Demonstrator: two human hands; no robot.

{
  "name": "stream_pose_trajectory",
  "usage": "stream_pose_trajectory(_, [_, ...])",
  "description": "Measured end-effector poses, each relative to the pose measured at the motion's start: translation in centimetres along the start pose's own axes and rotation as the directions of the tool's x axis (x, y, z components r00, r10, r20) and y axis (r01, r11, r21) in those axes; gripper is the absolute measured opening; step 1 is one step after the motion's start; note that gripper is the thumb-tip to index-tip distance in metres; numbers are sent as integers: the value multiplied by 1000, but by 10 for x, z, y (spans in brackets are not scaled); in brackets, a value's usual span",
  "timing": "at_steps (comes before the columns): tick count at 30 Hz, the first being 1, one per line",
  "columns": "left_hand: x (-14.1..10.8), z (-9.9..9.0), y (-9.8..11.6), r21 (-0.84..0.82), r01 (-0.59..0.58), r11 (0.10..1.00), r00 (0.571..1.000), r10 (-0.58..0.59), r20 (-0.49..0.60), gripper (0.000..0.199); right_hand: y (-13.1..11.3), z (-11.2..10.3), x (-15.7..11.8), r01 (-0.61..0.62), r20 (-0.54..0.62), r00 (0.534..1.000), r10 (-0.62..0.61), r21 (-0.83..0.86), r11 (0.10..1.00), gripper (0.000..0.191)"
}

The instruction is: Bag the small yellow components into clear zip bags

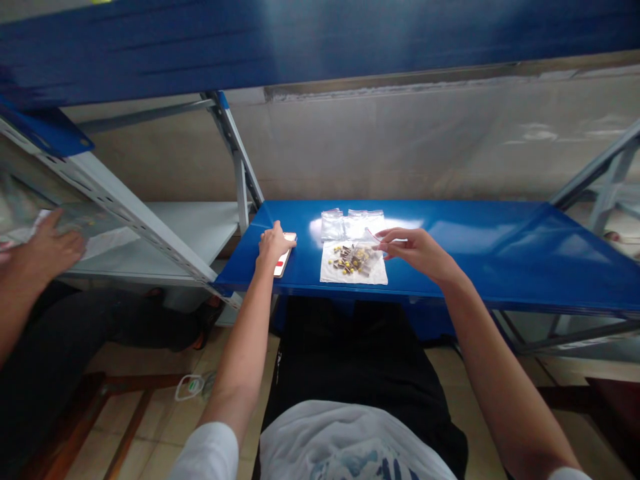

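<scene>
My left hand (272,241) is at the left end of the blue shelf, its fingers closed on the edges of a phone (286,255) that lies there with its screen lit. My right hand (411,249) pinches the corner of a small clear zip bag (371,248) between thumb and fingers. Under that bag, several small metal parts with yellow ends (347,263) lie loose on a white sheet (330,275). Whether any parts are inside the held bag, I cannot tell. Behind the sheet lie more clear zip bags (333,223), flat on the shelf.
The blue shelf (500,253) has grey metal posts (140,200) at its left side, and another blue shelf (320,47) hangs overhead. At left, a co-worker's hand (50,250) is over a grey shelf (165,227). A wall closes the back.
</scene>
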State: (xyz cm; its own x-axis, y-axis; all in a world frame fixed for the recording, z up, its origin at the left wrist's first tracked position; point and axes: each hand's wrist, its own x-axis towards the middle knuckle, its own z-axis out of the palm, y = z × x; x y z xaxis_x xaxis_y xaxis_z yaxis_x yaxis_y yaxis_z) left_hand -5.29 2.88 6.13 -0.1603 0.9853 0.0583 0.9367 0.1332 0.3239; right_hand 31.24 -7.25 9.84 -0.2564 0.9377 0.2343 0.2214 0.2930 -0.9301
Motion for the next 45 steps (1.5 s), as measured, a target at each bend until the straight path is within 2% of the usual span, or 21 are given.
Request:
stream_pose_trajectory(3, [-10, -10, 2, -71, 5, 997, 1000, -7, -30, 105, 2, -3, 0, -9, 31, 999, 9, -21, 1000, 42])
stream_pose_trajectory(5, [-27, -17, 12, -170, -55, 984, 992, 35, -122, 95, 1, -4, 1, -12, 54, 998, 15, -53, 999, 41])
stream_pose_trajectory(6, [-39, -19, 20, -252, -142, 957, 981, 101, -168, 85, 1, -3, 1, -12, 61, 998, 16, -69, 998, 40])
stream_pose_trajectory(7, [-52, -21, 30, -362, -196, 911, 975, 141, -174, 75, 0, -3, 0, -12, 68, 998, 17, -83, 996, 39])
stream_pose_trajectory(9, [-79, -22, 54, -631, -276, 725, 954, 285, -91, 60, -3, -1, 0, -8, 85, 996, 17, -106, 994, 37])
stream_pose_trajectory(11, [-102, -18, 77, -793, -299, 532, 899, 436, -47, 54, -7, 2, -2, -7, 104, 994, 20, -120, 993, 36])
stream_pose_trajectory(12, [-111, -15, 87, -831, -292, 474, 881, 471, -41, 51, -8, 3, -2, -9, 113, 993, 23, -123, 992, 35])
stream_pose_trajectory(15, [-127, -3, 105, -897, -242, 369, 893, 446, -58, 38, -10, 4, -4, -23, 126, 991, 37, -116, 993, 33])
stream_pose_trajectory(17, [-129, 5, 108, -906, -224, 360, 919, 387, -73, 34, -10, 3, -5, -26, 141, 989, 40, -99, 995, 30])
stream_pose_trajectory(20, [-129, 15, 106, -885, -218, 412, 936, 346, -69, 34, -8, 3, -5, -13, 171, 985, 27, -79, 997, 27])
stream_pose_trajectory(25, [-135, 24, 103, -895, -198, 399, 898, 441, -2, 33, -13, 7, -5, -15, 156, 987, 26, -76, 997, 24])
stream_pose_trajectory(31, [-141, 23, 112, -919, -213, 330, 910, 410, -64, 34, -15, 10, -4, -36, 79, 996, 34, 17, 999, 23])
stream_pose_trajectory(34, [-143, 20, 117, -887, -284, 364, 924, 349, -153, 30, -15, 9, -4, -46, 87, 995, 44, 24, 999, 22])
stream_pose_trajectory(38, [-145, 16, 124, -844, -366, 391, 917, 307, -255, 24, -20, 7, -6, -54, 84, 995, 52, 17, 998, 22])
stream_pose_trajectory(41, [-142, 14, 129, -853, -356, 381, 918, 313, -244, 24, -23, 3, -7, -69, 59, 996, 68, 14, 998, 24])
stream_pose_trajectory(45, [-138, 15, 136, -877, -324, 355, 923, 324, -210, 26, -22, -7, -9, -177, 67, 982, 176, 4, 984, 29])
